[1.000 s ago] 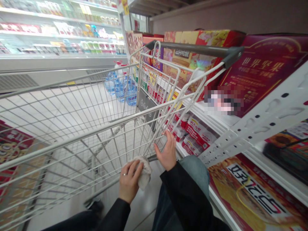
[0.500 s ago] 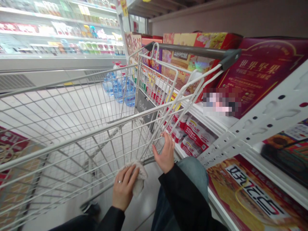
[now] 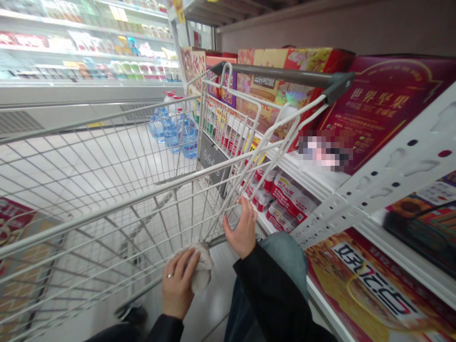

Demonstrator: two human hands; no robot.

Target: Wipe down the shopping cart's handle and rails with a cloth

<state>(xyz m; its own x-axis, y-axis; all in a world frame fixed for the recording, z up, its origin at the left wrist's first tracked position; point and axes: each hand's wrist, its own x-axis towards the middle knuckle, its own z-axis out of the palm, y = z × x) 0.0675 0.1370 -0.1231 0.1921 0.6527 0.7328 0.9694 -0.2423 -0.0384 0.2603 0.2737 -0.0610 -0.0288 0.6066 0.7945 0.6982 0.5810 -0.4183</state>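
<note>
At the cart [image 3: 142, 195], left fingers [image 3: 181, 270] cup cloth [image 3: 203, 271], right fingers [image 3: 245, 213] touch wire [image 3: 223, 217].

The maroon gift box [image 3: 384, 118] reads "世界坚果" in large gold characters across its front.

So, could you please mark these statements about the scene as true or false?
1. The person's left hand, wearing a ring, holds a crumpled off-white soft bundle. True.
2. The right hand grips a water bottle. False: its fingers are at the white wire shopping cart, and the large clear water bottles stand beyond it.
3. Red-and-white packets lie on a white shelf to the right of the cart. True.
4. Both hands wear gloves. False: both are bare.
</note>
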